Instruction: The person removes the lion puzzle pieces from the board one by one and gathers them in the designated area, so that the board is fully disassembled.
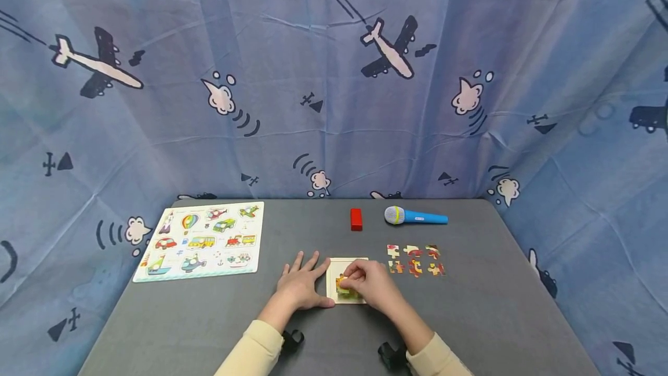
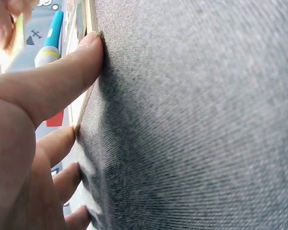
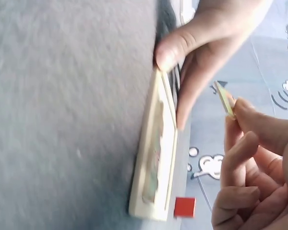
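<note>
A small pale wooden puzzle frame [image 1: 347, 260] lies on the grey table. My left hand [image 1: 300, 288] rests spread beside it, thumb and index fingertips touching its left edge. Above the frame, my right hand [image 1: 374, 286] pinches a puzzle piece [image 3: 225, 99] between thumb and fingers. In the right wrist view that piece is raised clear of the frame and seen nearly edge-on. Some coloured puzzle picture [image 3: 153, 165] lies inside the frame, partly hidden in the head view by the right hand. Several loose puzzle pieces [image 1: 415, 267] lie in two rows to the right.
Behind the frame stands a red block [image 1: 356, 219], with a blue toy microphone [image 1: 425, 217] to its right. A white board with vehicle pictures [image 1: 209, 266] lies at the back left. A patterned blue curtain [image 1: 323, 103] hangs behind the table [image 1: 496, 318].
</note>
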Motion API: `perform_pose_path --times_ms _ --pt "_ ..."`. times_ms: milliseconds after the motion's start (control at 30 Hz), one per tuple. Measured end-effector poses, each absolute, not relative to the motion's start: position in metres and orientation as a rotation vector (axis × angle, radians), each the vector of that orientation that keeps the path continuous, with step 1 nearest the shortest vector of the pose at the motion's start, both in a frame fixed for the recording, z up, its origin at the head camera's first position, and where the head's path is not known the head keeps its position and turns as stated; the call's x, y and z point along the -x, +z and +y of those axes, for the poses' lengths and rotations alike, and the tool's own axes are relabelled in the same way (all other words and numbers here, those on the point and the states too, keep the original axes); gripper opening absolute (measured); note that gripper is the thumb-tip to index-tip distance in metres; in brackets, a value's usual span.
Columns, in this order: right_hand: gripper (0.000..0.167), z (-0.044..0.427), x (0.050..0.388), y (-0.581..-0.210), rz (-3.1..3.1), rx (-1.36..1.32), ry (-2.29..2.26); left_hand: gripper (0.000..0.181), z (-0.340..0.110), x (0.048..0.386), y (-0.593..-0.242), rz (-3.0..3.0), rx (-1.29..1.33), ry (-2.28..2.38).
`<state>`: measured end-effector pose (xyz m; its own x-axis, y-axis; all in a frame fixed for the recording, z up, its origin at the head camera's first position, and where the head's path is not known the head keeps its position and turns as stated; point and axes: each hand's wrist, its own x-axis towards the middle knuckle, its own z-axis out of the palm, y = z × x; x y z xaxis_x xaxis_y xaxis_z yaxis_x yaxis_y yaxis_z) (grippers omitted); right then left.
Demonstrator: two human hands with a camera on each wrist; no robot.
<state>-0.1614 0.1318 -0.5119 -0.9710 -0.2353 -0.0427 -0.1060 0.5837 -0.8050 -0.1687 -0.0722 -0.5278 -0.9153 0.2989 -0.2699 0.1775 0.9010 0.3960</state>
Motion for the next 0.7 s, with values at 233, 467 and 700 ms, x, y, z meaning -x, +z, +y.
perform_pose_path --times_ms 233,467,700 --pt "0.011 0.155 0.161 -0.509 2.694 0.189 -1.365 0.095 -0.073 0.167 -0.528 2.734 -0.354 0.572" --pt "0.010 0.186 0.159 -0.509 2.690 0.079 -1.440 0.097 -0.075 0.167 -0.530 2.742 -0.371 0.581" --pt "0.010 0.210 0.159 -0.513 2.700 0.022 -1.443 0.097 -0.075 0.167 -0.531 2.747 -0.371 0.565"
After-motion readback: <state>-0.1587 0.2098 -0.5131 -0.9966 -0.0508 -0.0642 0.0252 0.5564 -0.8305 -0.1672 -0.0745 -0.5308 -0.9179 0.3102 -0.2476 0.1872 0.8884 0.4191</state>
